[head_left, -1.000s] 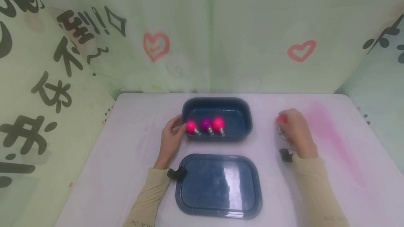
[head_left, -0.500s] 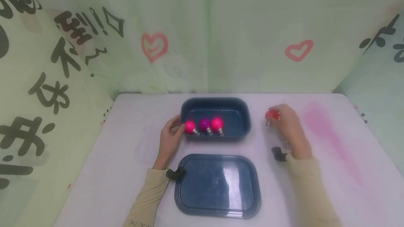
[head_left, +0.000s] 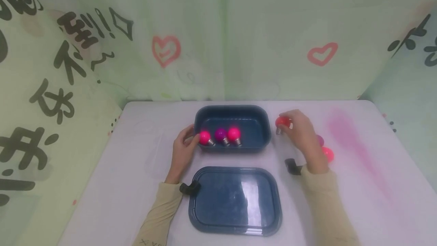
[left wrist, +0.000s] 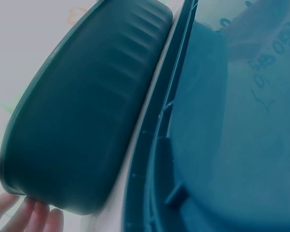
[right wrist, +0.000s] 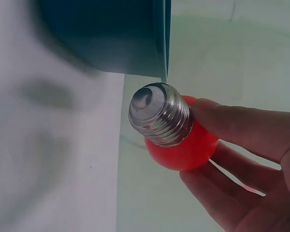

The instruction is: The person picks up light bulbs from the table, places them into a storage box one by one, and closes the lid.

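Observation:
My right hand (head_left: 304,136) pinches a red light bulb (head_left: 282,122) between thumb and fingers, just right of the dark blue box (head_left: 268,136). In the right wrist view the bulb's silver screw base (right wrist: 162,116) points toward the camera, the red globe (right wrist: 183,150) behind it. My left hand (head_left: 183,151) grips the box's left end, its fingertips (left wrist: 35,212) against the outer wall in the left wrist view. Inside the box, along the front wall, lie a pink bulb (head_left: 205,137), a purple bulb (head_left: 220,134) and another pink bulb (head_left: 234,134).
A blue lid (head_left: 218,200) lies flat on the white table (head_left: 112,185) in front of the box. Beside my right wrist are a purple bulb (head_left: 320,140) and a pinkish-red bulb (head_left: 327,155), partly hidden by the arm. A printed curtain (head_left: 246,48) hangs behind the table.
My right hand has carried the red bulb leftward, closer to the box, uncovering two bulbs beside its wrist. The left hand keeps its hold on the box.

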`<action>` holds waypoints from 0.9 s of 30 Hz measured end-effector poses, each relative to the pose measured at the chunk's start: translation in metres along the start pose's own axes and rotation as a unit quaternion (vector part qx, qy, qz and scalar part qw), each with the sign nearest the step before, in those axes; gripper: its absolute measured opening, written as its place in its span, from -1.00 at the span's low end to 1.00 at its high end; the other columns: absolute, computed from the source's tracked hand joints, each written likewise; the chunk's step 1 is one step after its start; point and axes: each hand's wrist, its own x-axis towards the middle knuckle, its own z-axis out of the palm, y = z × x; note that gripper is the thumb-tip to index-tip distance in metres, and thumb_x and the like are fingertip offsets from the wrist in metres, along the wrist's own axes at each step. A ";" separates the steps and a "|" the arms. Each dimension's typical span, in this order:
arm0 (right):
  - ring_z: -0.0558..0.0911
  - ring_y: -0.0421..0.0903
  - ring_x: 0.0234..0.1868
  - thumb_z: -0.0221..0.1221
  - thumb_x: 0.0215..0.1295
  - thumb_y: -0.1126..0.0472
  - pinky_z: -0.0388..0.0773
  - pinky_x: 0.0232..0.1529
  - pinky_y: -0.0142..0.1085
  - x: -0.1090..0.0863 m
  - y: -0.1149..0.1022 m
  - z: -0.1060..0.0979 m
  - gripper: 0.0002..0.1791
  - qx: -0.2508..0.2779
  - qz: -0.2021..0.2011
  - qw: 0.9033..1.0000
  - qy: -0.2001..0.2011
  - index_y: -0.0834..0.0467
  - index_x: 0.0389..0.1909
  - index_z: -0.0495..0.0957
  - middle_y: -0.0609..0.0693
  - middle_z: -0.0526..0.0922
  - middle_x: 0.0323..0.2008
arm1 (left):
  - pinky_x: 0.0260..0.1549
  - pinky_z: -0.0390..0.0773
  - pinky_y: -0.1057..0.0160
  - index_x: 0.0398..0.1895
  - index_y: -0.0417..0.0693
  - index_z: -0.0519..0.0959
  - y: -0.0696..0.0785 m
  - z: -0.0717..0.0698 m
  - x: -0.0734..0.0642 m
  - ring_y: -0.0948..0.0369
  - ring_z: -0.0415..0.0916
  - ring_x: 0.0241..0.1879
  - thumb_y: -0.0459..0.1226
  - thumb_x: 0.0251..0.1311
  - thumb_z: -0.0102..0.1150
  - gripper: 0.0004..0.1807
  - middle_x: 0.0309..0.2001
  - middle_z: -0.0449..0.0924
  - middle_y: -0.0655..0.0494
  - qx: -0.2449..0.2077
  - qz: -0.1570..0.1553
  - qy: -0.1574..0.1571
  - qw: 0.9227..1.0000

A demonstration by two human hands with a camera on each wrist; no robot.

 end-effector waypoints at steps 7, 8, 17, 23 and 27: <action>0.46 0.27 0.14 0.25 0.31 0.36 0.50 0.19 0.17 -0.002 -0.011 0.002 -0.51 0.005 -0.017 1.000 0.006 0.33 0.24 0.42 0.31 0.48 0.10 | 0.26 0.45 -0.13 0.30 -0.40 0.40 0.000 0.000 0.000 -0.18 0.45 0.23 -0.39 0.30 0.23 -0.47 0.24 0.47 -0.34 -0.004 -0.001 -0.001 1.000; 0.47 0.27 0.14 0.25 0.30 0.36 0.51 0.18 0.17 -0.002 -0.012 0.003 -0.51 0.005 -0.020 1.000 0.007 0.33 0.24 0.42 0.31 0.48 0.10 | 0.26 0.46 -0.13 0.30 -0.40 0.40 0.000 0.000 0.001 -0.18 0.45 0.23 -0.39 0.30 0.23 -0.47 0.24 0.47 -0.34 -0.005 0.001 -0.002 1.000; 0.47 0.26 0.12 0.25 0.29 0.39 0.52 0.16 0.16 0.001 -0.021 0.004 -0.57 0.004 -0.053 0.999 0.004 0.35 0.17 0.47 0.30 0.49 0.07 | 0.22 0.49 -0.14 0.28 -0.42 0.41 -0.001 0.001 0.002 -0.20 0.48 0.20 -0.39 0.29 0.23 -0.48 0.21 0.49 -0.38 -0.008 0.008 -0.005 1.000; 0.47 0.25 0.12 0.23 0.28 0.42 0.48 0.20 0.14 0.007 -0.025 0.011 -0.62 0.007 -0.080 0.997 -0.014 0.36 0.12 0.49 0.31 0.50 0.07 | 0.20 0.50 -0.15 0.27 -0.43 0.42 -0.002 -0.001 0.001 -0.21 0.49 0.18 -0.40 0.29 0.24 -0.49 0.19 0.50 -0.39 -0.010 0.008 -0.001 1.000; 0.48 0.24 0.10 0.23 0.27 0.45 0.48 0.20 0.14 0.010 -0.027 0.016 -0.62 0.008 -0.096 0.995 -0.016 0.39 0.11 0.48 0.31 0.52 0.04 | 0.20 0.50 -0.15 0.28 -0.42 0.42 -0.003 -0.001 0.002 -0.20 0.49 0.18 -0.40 0.29 0.24 -0.49 0.19 0.50 -0.38 -0.011 0.009 -0.002 1.000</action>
